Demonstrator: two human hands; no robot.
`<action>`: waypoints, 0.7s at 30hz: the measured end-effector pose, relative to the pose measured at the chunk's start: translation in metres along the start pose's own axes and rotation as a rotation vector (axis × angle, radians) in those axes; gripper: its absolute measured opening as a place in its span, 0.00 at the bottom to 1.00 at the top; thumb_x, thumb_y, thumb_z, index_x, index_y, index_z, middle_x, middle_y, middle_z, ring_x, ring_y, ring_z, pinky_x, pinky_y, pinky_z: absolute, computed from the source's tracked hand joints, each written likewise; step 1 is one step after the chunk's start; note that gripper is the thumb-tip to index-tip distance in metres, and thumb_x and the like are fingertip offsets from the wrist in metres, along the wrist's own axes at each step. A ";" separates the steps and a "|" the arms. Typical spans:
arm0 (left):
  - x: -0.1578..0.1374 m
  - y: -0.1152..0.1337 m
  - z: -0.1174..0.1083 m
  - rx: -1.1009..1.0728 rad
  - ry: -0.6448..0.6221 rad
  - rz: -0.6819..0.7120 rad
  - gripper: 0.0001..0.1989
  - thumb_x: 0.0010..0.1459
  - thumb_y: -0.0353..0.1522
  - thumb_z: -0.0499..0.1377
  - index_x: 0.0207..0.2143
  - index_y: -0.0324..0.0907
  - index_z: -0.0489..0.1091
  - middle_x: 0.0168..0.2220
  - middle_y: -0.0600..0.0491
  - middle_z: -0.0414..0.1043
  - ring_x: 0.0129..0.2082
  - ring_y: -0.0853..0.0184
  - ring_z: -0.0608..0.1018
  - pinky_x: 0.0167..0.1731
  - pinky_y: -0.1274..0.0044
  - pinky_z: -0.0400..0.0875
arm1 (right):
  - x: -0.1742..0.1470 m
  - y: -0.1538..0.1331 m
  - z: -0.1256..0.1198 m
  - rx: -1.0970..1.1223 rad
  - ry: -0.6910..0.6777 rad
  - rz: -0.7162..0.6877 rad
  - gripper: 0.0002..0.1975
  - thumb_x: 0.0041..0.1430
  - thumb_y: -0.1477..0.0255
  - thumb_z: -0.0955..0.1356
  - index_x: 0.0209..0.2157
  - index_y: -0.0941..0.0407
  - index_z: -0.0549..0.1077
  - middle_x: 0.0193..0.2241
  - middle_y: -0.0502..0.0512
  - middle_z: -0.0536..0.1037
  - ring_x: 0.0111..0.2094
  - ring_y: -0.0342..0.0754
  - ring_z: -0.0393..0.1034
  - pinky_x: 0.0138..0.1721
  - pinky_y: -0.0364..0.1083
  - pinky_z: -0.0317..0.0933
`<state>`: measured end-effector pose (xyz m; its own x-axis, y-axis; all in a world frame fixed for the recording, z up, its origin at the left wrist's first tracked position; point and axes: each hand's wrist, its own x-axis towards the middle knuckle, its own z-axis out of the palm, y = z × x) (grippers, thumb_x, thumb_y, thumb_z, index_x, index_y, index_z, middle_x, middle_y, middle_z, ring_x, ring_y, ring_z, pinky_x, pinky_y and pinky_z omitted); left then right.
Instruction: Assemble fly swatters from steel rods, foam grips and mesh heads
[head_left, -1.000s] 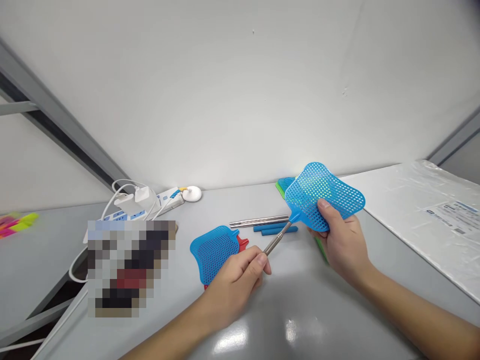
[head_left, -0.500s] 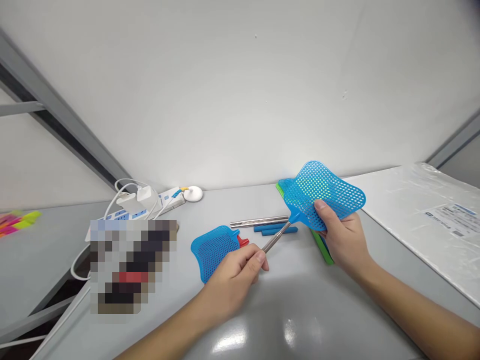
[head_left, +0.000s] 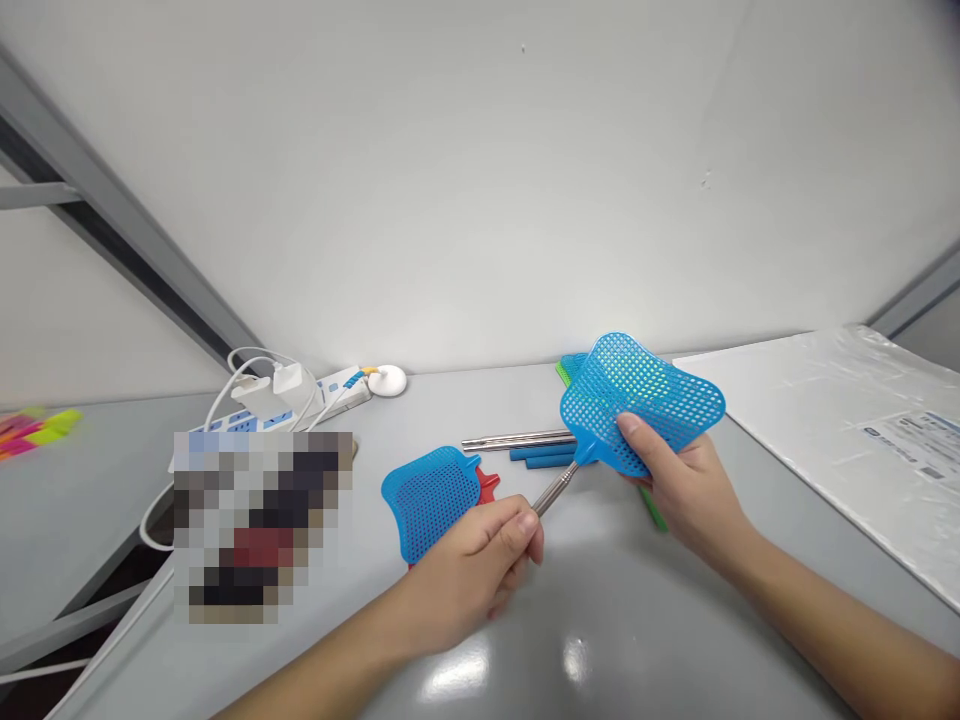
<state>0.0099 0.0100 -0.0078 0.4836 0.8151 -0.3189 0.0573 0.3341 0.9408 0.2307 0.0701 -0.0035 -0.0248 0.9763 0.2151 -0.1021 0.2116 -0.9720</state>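
Observation:
A blue fly swatter head (head_left: 592, 400) with a holed, wavy-edged face is pinched by my right hand (head_left: 690, 485), thumb lying across its front. Its neck meets a thin metal rod (head_left: 556, 487), and my left hand (head_left: 484, 560) is closed around that rod lower down. Past my left wrist lies another blue swatter head (head_left: 435, 495) on top of a red one (head_left: 487, 486). Behind the held swatter rest metal rods (head_left: 517, 440) and blue tubes (head_left: 544, 456). A green piece (head_left: 654, 508) shows partly beneath my right hand.
White chargers and a power strip (head_left: 337, 395) sit at the left, near a round white object (head_left: 388, 381) and a pixelated patch. At the right lies a large white wrapped panel (head_left: 810, 400). A pale wall (head_left: 480, 200) rises behind the grey table (head_left: 615, 620).
The held swatter head has come slightly down and left, nearer my left hand, and less rod shows between them. Both hands keep their grip. The view has shifted a little.

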 end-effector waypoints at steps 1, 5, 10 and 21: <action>-0.001 0.001 0.000 -0.048 -0.036 -0.013 0.20 0.65 0.49 0.48 0.31 0.43 0.63 0.16 0.64 0.49 0.15 0.75 0.52 0.18 0.80 0.53 | -0.001 -0.001 0.000 0.011 -0.010 0.001 0.10 0.60 0.61 0.69 0.34 0.52 0.70 0.29 0.49 0.72 0.28 0.44 0.66 0.28 0.43 0.65; -0.004 0.010 -0.001 -0.106 -0.116 -0.044 0.20 0.65 0.49 0.49 0.30 0.44 0.61 0.15 0.65 0.45 0.15 0.75 0.50 0.19 0.79 0.56 | -0.002 -0.005 0.001 0.033 -0.012 0.029 0.10 0.60 0.61 0.69 0.32 0.52 0.68 0.27 0.48 0.70 0.25 0.43 0.63 0.22 0.41 0.61; -0.008 0.016 0.004 0.383 0.095 0.039 0.20 0.67 0.49 0.44 0.30 0.45 0.60 0.19 0.61 0.53 0.18 0.72 0.56 0.21 0.78 0.51 | -0.006 -0.001 0.007 -0.046 0.028 0.044 0.13 0.58 0.59 0.70 0.31 0.53 0.68 0.24 0.47 0.68 0.24 0.43 0.62 0.22 0.42 0.61; -0.013 0.021 0.003 1.235 0.540 0.406 0.14 0.65 0.41 0.50 0.31 0.45 0.67 0.24 0.53 0.71 0.18 0.69 0.58 0.24 0.74 0.39 | -0.024 -0.010 0.019 -0.329 -0.202 -0.022 0.14 0.60 0.59 0.68 0.25 0.52 0.73 0.25 0.49 0.73 0.28 0.44 0.68 0.35 0.45 0.66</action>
<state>0.0075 0.0046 0.0163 0.2770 0.9260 0.2565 0.8524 -0.3600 0.3793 0.2139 0.0438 0.0030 -0.2245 0.9496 0.2187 0.2190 0.2679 -0.9382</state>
